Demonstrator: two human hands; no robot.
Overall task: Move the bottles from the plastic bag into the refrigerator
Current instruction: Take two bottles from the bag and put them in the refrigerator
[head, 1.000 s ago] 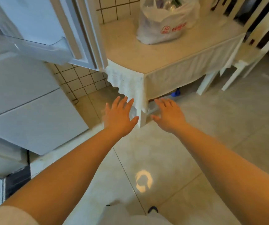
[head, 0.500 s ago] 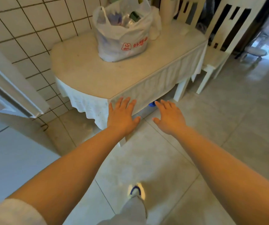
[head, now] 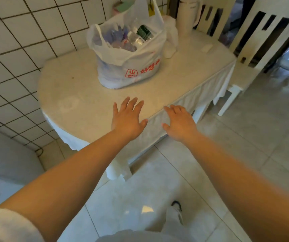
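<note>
Both arms out in front, sleeve rolled at the left elbow, one foot mid-step on the tiled floor. Left hand (head: 128, 119) has its grip released, fingers straight and spread, palm down over the near part of the counter (head: 74, 95); can't tell if it touches. Right hand (head: 179, 122) likewise released, fingers loosely spread, over the counter's front edge, holding nothing. Change over the last second: view has swung off the refrigerator, of which at most a pale corner may show at lower left, and closed in on the counter; hands were short of the edge half a second ago, now at or over it. Read: the approach for a pick, nothing moved from the bag on this trip. Plastic bag (head: 128, 67) sits upright mid-counter, well beyond both hands, mouth open. Bottles (head: 135, 39) inside: one clear with a white label, a dark green cap (head: 143, 32) beside it, more behind the film, count unclear. Behind the bag, a white jug (head: 186, 16) and a chair (head: 255, 41) at the far right. Next move likely a reach forward into the bag mouth.
</note>
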